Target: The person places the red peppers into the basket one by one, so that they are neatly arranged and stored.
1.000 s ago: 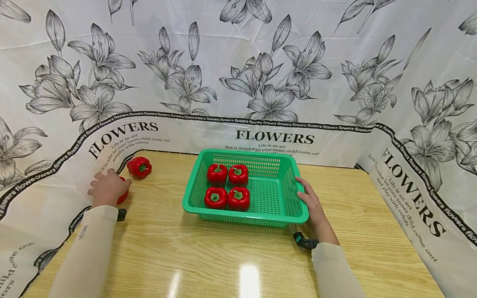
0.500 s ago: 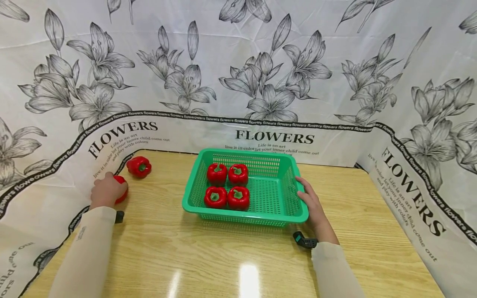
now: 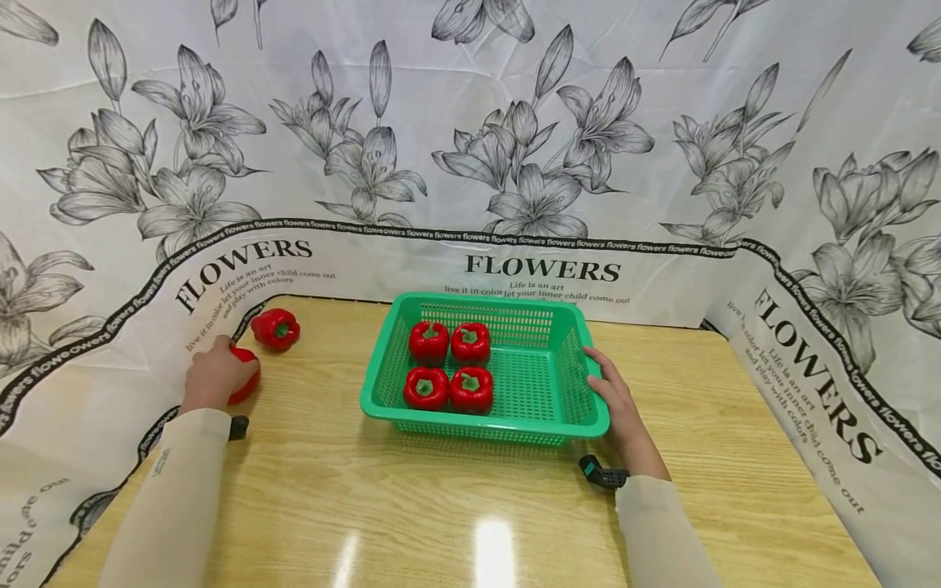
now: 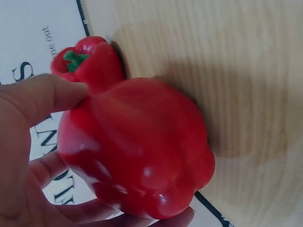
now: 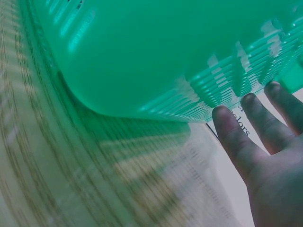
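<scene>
A red bell pepper [image 4: 142, 146] lies at the left edge of the table, and my left hand [image 3: 217, 374] grips it. In the left wrist view the thumb is on its near side and the fingers curl beneath. Behind it another red bell pepper [image 3: 275, 329] lies on its side, green stem showing. My right hand [image 3: 616, 402] holds the right end of a green plastic basket [image 3: 485, 426], with digits over the rim. Three fingers [image 5: 232, 130] touch its slotted outer wall in the right wrist view. Several red bell peppers [image 3: 470, 390] stand stem up in the basket's left half.
The wooden table [image 3: 412, 510] runs up to a white flower-printed curtain [image 3: 507, 90] at the back and on both sides. The basket's right half shows its bare slotted floor.
My left hand has come down round the nearer loose pepper; hand and pepper now sit slightly further right. The right hand and the basket keep their places.
</scene>
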Available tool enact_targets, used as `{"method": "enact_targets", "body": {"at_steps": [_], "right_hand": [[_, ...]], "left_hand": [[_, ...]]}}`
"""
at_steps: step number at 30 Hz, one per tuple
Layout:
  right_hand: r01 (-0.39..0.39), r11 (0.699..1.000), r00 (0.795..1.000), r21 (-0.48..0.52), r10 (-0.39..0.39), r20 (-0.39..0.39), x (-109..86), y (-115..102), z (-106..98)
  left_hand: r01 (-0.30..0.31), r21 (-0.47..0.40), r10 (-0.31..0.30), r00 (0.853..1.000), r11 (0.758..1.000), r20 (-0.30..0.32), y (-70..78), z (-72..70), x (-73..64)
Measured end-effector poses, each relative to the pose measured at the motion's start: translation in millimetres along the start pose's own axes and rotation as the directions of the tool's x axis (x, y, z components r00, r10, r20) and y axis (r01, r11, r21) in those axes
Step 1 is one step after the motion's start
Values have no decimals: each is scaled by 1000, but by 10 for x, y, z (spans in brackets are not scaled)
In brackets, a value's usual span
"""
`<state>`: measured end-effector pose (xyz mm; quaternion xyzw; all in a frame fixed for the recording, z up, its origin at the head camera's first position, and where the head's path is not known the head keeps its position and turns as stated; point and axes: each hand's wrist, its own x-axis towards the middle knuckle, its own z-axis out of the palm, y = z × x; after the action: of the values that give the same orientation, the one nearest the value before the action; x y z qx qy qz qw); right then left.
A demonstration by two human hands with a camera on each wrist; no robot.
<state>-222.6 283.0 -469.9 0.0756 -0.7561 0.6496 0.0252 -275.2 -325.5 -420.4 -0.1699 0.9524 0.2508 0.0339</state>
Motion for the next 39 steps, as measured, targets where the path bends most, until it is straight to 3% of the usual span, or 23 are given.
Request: {"method": "enact_targets", "body": {"at_steps": [15, 24, 32, 39], "right_hand": [[2, 1000, 1000, 9, -2, 4, -5, -21, -5], [-3, 1000, 1000, 31, 3, 12, -4, -7, -8], [14, 1000, 1000, 27, -15, 15, -2, 6, 1], [24, 999, 1000, 24, -24, 8, -2, 8, 10]], "left_hand": [[-178, -38, 175, 982, 983, -67, 334, -22, -62], [-223, -78, 224, 975, 972, -2, 495, -31, -74], [-323, -86, 329, 942, 942, 61, 618, -54, -104], [-396, -86, 399, 917, 914, 9, 720, -87, -124]]}}
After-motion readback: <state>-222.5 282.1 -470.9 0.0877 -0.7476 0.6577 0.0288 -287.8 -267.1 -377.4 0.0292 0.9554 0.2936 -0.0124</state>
